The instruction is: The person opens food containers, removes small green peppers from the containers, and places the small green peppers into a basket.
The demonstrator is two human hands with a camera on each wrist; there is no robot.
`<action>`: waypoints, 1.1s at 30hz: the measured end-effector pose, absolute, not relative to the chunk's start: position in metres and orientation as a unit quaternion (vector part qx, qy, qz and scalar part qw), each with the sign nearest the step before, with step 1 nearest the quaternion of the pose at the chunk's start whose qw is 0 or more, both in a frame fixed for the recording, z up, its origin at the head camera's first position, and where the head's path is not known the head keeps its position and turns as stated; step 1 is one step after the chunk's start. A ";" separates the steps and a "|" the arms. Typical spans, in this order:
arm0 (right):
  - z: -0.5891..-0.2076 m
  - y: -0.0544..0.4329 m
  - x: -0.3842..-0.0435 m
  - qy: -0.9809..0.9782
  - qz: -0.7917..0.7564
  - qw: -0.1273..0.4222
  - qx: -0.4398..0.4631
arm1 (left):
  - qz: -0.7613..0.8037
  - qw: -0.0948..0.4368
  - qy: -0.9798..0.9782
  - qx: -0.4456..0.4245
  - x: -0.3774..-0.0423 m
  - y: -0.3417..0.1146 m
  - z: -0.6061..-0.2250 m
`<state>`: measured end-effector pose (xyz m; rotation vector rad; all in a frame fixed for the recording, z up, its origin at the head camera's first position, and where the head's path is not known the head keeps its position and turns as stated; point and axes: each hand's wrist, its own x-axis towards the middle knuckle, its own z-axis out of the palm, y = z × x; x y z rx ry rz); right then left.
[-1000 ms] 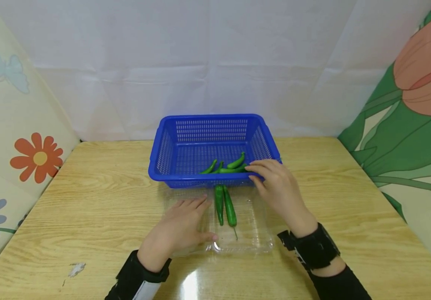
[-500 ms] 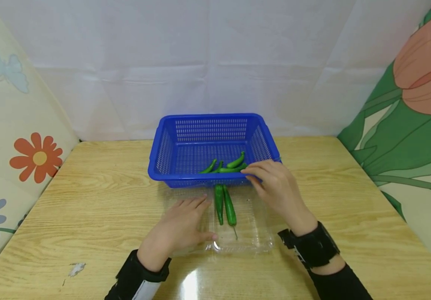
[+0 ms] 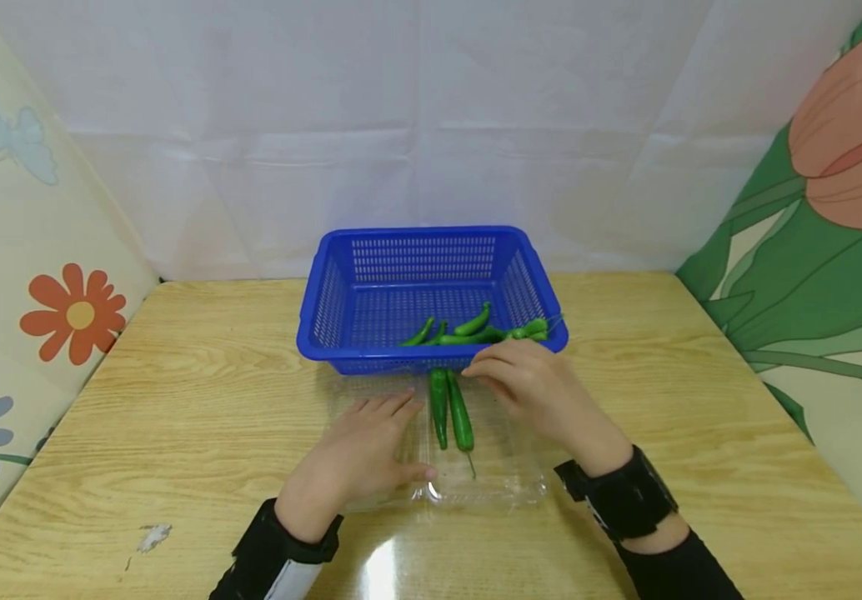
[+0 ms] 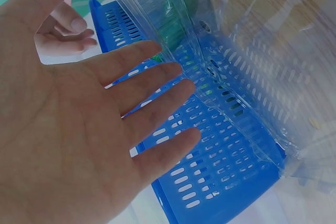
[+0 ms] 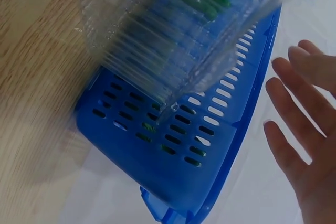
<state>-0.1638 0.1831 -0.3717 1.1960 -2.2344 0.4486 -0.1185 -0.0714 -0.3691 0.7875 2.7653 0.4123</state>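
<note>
In the head view, a clear plastic clamshell box (image 3: 509, 479) lies unfolded on the table. Two green chili peppers (image 3: 461, 421) lie side by side in its right half. My left hand (image 3: 359, 454) rests at the left half, fingers straight, holding nothing. Above the right half, my right hand (image 3: 539, 387) hovers just in front of the basket's near rim. The right wrist view shows that right hand (image 5: 307, 114) with loosely spread fingers and nothing between them. Several more green chili peppers (image 3: 473, 320) lie in the blue basket (image 3: 371, 356), along its near side and right corner.
The basket stands directly behind the clamshell box on the wooden table (image 3: 198, 400). A white sheet (image 3: 251, 150) hangs behind the table. Flower-patterned panels (image 3: 844, 250) flank both sides. A worn patch (image 3: 153, 537) marks the tabletop at the left front.
My right hand has moved down and slightly left, from the basket's right front corner to in front of the rim. Chili peppers in that corner now show. The left hand stays in place.
</note>
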 end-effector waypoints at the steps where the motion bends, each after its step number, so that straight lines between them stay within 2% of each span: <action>1: -0.372 0.182 -0.164 -0.834 0.166 0.276 0.449 | 0.141 0.118 0.945 0.269 -0.119 -0.071 -0.369; 12: -0.374 0.174 -0.161 -0.859 0.145 0.210 0.444 | 0.136 0.115 0.947 0.268 -0.119 -0.072 -0.368; 19: -0.376 0.171 -0.156 -0.908 0.128 0.086 0.389 | 0.135 0.117 0.947 0.268 -0.118 -0.071 -0.368; 22: -0.378 0.170 -0.155 -0.919 0.123 0.050 0.372 | 0.134 0.119 0.947 0.267 -0.118 -0.071 -0.368; 33: -0.386 0.166 -0.155 -0.923 0.127 0.000 0.363 | 0.130 0.119 0.948 0.267 -0.118 -0.070 -0.367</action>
